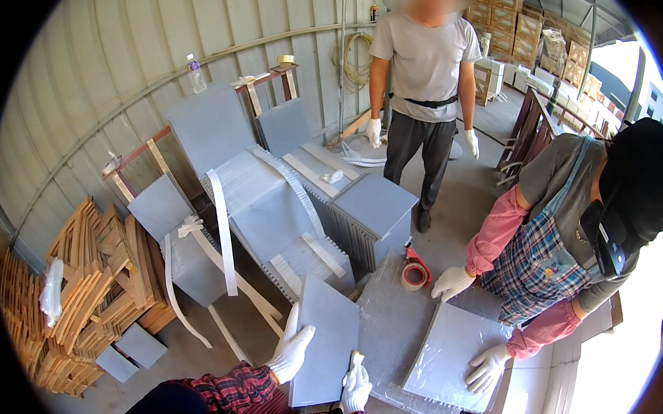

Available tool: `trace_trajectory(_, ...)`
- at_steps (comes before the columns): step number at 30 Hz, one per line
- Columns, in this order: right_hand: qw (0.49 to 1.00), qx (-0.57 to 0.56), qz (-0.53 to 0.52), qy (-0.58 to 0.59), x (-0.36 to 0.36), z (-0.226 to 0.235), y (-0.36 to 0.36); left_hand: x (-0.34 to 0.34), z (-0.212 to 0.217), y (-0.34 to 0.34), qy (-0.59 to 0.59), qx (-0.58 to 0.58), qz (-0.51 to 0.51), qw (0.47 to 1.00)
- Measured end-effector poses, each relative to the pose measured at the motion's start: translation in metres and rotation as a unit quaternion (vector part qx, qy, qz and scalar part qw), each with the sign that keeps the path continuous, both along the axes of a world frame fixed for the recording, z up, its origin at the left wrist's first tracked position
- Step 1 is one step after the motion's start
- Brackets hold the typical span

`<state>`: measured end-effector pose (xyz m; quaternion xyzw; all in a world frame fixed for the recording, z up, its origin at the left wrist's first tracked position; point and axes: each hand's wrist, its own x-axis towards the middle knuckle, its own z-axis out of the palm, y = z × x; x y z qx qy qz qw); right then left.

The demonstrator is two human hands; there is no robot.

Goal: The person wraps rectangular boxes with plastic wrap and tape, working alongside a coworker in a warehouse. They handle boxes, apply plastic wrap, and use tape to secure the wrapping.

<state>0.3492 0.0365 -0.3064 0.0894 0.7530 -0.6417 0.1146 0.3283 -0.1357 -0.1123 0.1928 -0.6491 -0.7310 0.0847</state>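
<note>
Left hand: the left hand (292, 351), in a white work glove with a red plaid sleeve, lies at lower centre of the frame, its fingers (305, 334) spread flat on the left edge of a grey slab — pressing and gripping the edge, not clenched.
Right hand: the right hand (355, 387), also gloved, sits at the bottom edge of the same slab, fingers curled round its lower right corner.
Grey slab: the grey slab (325, 347) is a flat rectangular panel, tilted, held between both hands at lower centre, just beside a clear plastic sheet.
Plastic sheet: the plastic sheet (388, 325) spreads right of the slab, over the worktop.
Second slab: another grey panel (448, 354), partly wrapped in film, lies at lower right — a co-worker's gloved hands (487, 367) rest on it.
Tape roll: a tape dispenser (414, 273) with a red handle stands just above the plastic sheet, centre right.
Stacked panels: more grey panels (267, 203), strapped with white bands, lean and lie across the middle of the frame.
Wooden frames: a pile of wooden slats (88, 287) sits at the left.
Standing person: a person in a grey shirt (425, 60) stands at upper centre, well apart.
</note>
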Motion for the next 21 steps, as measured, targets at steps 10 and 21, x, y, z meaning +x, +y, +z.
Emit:
trace_trajectory(10, 0.969, 0.084, -0.002, 0.234, 0.075, 0.146, -0.047, -0.003, -0.034, -0.009, 0.024, 0.042, 0.017, 0.999)
trace_trajectory(21, 0.946, 0.069, 0.135, 0.287, 0.081, 0.134, -0.073, -0.001, -0.063, -0.056, -0.103, 0.026, 0.002, 0.994)
